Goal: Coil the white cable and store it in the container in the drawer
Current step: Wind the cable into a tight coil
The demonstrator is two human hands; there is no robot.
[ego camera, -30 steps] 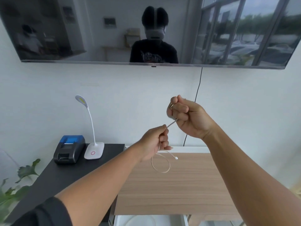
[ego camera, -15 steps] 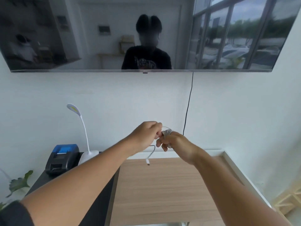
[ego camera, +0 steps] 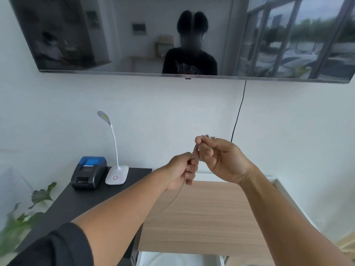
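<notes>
Both hands are raised above the wooden cabinet top (ego camera: 201,217). My right hand (ego camera: 221,160) holds several loops of the white cable (ego camera: 196,150) wound around its fingers. My left hand (ego camera: 182,171) is closed on the cable just below and to the left, and the two hands touch. A loose length of cable hangs from the left hand down past my forearm. The open drawer (ego camera: 180,260) shows at the bottom edge, with a white rounded container rim inside it, mostly cut off.
A black side table (ego camera: 76,204) at left carries a black and blue printer (ego camera: 89,172) and a white desk lamp (ego camera: 116,169). A plant (ego camera: 25,214) stands at far left. A wall screen (ego camera: 192,35) hangs above, with a black cord (ego camera: 238,112) beneath it.
My right hand swung down to meet the left, then rose again with more loops on it. The hanging loop and plug seen earlier are gone. The view shifted up and back down.
</notes>
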